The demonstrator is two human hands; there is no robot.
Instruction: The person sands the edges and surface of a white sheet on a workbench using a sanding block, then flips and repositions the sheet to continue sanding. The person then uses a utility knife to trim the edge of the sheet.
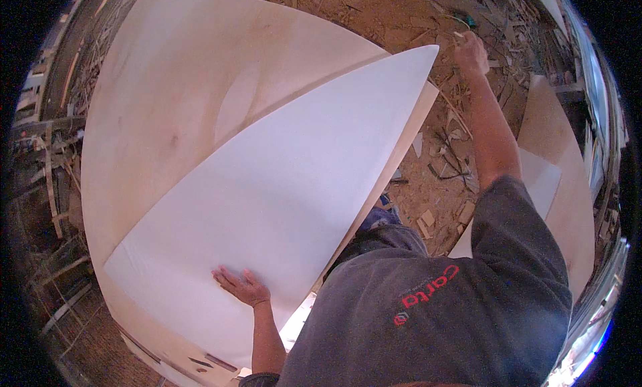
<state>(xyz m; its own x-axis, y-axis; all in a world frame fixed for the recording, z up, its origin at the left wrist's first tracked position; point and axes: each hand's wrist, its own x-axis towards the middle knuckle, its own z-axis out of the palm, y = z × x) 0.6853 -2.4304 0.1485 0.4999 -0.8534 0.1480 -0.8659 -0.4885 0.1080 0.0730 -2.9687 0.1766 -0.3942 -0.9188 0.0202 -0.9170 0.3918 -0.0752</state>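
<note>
A large white sheet [287,173], pointed at its far right corner, lies over a pale plywood board [160,86]. My left hand [242,287] rests palm down on the near part of the sheet, fingers spread. Beyond the sheet's pointed corner, my right hand [472,55] is held out away from the sheet and board. Its fingers are curled closed, and a small pale tip shows at them; what it is I cannot make out. A small green thing [470,21] with a thin light strand shows just past that hand.
Wood scraps and offcuts [428,220] litter the brown floor [414,166]. To my right stand another plywood board [568,166] and a second white sheet [540,180]. Wooden framing [52,173] runs along the left. Small dark pieces [200,365] lie by the board's near edge.
</note>
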